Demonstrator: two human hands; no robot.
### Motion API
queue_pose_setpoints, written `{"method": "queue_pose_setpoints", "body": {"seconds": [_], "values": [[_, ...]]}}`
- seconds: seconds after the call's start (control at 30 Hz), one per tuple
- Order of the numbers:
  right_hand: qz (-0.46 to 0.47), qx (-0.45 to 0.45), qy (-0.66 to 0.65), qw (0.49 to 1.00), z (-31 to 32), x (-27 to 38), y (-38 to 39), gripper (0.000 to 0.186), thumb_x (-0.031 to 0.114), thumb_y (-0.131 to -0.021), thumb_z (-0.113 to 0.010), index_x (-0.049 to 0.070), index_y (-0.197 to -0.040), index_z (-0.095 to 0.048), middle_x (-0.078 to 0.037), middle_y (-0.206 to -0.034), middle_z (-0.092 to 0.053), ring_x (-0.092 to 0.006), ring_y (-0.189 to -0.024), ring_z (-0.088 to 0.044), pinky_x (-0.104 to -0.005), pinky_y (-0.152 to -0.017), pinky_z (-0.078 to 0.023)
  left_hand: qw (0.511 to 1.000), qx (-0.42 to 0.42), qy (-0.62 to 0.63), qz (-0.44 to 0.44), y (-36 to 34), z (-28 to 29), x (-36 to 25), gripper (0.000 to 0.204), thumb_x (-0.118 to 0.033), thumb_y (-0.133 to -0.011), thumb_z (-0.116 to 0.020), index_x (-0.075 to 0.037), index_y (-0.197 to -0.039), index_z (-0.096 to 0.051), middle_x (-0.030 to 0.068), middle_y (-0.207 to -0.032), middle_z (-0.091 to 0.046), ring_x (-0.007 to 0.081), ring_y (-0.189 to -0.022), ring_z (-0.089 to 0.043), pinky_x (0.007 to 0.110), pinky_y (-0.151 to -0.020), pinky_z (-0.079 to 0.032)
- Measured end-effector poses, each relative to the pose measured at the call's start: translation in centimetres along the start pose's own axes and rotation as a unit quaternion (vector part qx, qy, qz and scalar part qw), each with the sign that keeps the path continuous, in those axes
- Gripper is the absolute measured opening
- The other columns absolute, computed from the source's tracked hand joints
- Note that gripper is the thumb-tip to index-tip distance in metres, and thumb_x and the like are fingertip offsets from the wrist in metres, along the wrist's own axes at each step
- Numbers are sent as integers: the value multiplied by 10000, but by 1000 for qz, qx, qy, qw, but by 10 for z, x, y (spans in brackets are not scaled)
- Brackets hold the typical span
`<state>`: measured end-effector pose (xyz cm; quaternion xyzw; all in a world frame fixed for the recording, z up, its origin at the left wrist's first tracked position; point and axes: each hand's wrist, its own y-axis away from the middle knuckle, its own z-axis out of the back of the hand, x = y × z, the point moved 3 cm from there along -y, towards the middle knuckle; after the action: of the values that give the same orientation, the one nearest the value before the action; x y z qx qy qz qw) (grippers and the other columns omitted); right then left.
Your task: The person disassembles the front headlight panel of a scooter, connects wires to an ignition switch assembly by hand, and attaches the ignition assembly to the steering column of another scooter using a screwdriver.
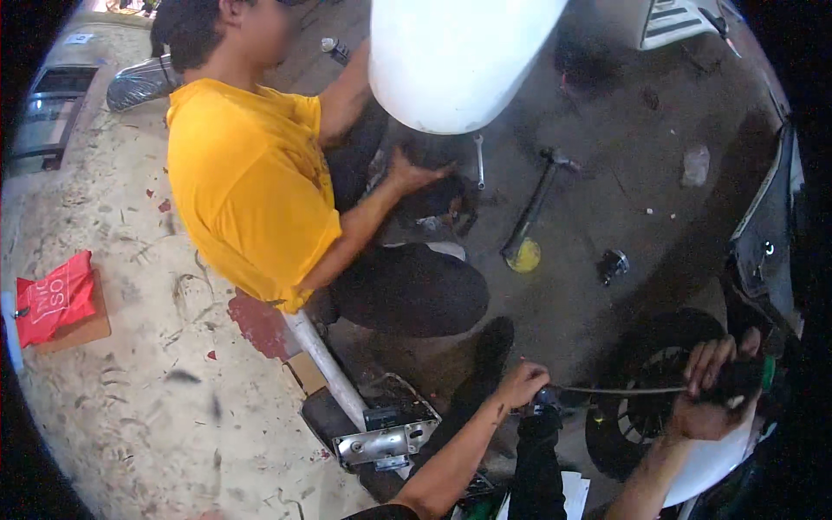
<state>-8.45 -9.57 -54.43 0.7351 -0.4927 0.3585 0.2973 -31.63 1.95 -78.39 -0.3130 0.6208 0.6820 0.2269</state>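
Note:
In the lower middle, my left hand [523, 386] is closed at the top of a black fitting [544, 401], from which a thin rod or cable [620, 390] runs right. My right hand [711, 386] grips a dark object with a green edge [754, 381] at the other end of that line. Behind them is a black spoked wheel [633, 425], with a white curved panel [706, 464] below my right hand.
A co-worker [243, 191] in yellow crouches upper left beside a large white panel [451, 52]. A wrench [480, 165], a hammer-like tool [542, 191] and a metal part [614, 267] lie on the floor. A white post with bracket [329, 364] stands lower left; a dark panel [763, 243] is right.

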Motion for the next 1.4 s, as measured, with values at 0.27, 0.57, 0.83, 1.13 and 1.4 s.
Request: {"method": "queue_pose_setpoints", "body": {"seconds": [0.27, 0.57, 0.83, 1.13, 1.4], "values": [[-116, -203, 428, 873, 33, -45, 55, 288, 53, -855, -700, -26, -1114, -603, -73, -1010, -637, -137, -901, -572, -256, -802, -456, 996, -77, -30, -41, 0, 16, 7, 336, -293, -826, -578, 9, -929, -683, 208, -800, -667, 327, -779, -675, 409, -710, -493], [-42, -244, 320, 914, 55, -27, 65, 369, 13, -838, -702, -61, -1172, -564, -108, -1039, -642, -180, -925, -600, -294, -839, -502, 995, -58, -53, -58, 0, 3, -8, 313, -288, -822, -564, 3, -875, -669, 230, -788, -636, 384, -762, -644, 434, -664, -469], [-36, -228, 330, 916, 74, -19, 71, 422, -51, -826, -690, -78, -1216, -530, -169, -1068, -652, -248, -980, -645, -337, -885, -511, 989, -73, -77, -103, -2, 1, -6, 267, -219, -811, -570, 21, -854, -677, 199, -855, -664, 382, -852, -629, 431, -783, -464], [-32, -218, 354, 909, 87, -10, 82, 419, -28, -854, -667, -64, -1242, -513, -177, -1098, -644, -246, -1004, -636, -368, -924, -498, 976, -81, -125, -159, -1, -5, -8, 244, -214, -826, -573, -8, -879, -691, 158, -893, -675, 354, -848, -626, 406, -784, -458], [-7, -244, 198, 949, 81, -11, 72, 402, -19, -862, -664, -53, -1235, -519, -145, -1112, -649, -235, -1037, -627, -360, -953, -485, 995, 19, -11, -99, 1, -14, -29, 275, -185, -894, -520, -10, -1011, -697, 129, -1019, -680, 244, -1003, -610, 335, -900, -442]]}}
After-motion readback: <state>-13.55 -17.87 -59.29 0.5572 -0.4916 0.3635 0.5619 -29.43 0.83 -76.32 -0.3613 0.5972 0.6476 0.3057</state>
